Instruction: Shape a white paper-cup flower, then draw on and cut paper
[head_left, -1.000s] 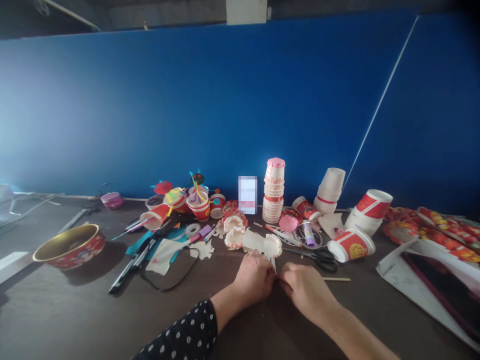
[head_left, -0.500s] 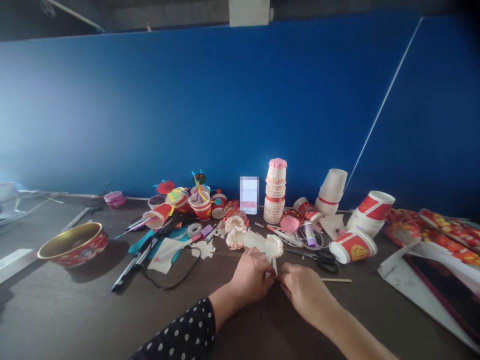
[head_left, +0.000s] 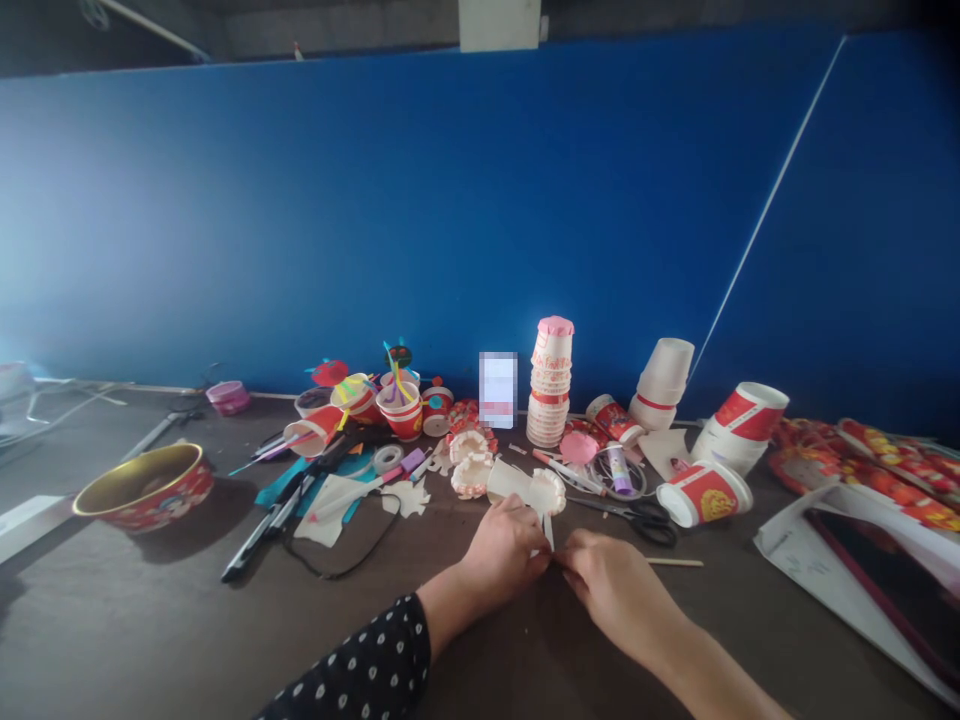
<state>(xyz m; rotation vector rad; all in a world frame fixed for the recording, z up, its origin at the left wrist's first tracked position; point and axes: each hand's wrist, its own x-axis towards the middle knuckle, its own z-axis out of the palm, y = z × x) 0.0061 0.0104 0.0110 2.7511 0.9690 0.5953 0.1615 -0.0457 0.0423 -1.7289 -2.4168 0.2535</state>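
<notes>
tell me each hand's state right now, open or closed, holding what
Left hand: closed, apparently pinching the white paper strip.
Right hand: curled closed by the strip's lower end; what it holds cannot be told.

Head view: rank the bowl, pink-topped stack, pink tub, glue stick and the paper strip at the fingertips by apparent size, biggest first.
1. Bowl
2. Pink-topped stack
3. Pink tub and glue stick: too alike to rank, the first being farther away
4. Paper strip, visible part only

Left hand (head_left: 506, 545) and right hand (head_left: 606, 578) close together, fingers curled inward, forearms (head_left: 694, 655) slanting toward each other
</notes>
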